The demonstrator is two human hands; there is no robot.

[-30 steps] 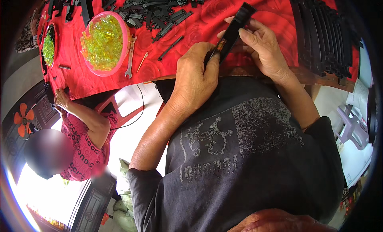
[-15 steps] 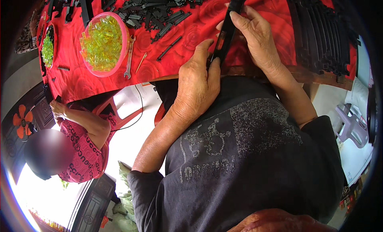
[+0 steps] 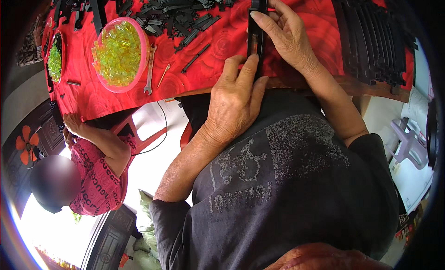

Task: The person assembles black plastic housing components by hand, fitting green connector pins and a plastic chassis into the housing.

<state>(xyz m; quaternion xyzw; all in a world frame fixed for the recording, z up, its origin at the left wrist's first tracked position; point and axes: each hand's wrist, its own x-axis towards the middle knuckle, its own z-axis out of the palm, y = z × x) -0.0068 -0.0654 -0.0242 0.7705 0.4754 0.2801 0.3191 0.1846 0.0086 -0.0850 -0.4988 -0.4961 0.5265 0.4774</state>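
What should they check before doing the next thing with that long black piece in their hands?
1. Both hands on the long black piece: ok. The left hand grips its near end, the right hand its far end.
2. Piece lying on the red tablecloth: ok, its near end sits at the table edge.
3. Piece lined up or clicked together: cannot tell, fingers cover the spot.
4. Spare black parts close by: ok, a pile lies just beyond the hands.
5. Pink bowl of yellow pieces within reach: ok, on the left.
6. Wrench out of the way: ok, beside the bowl.
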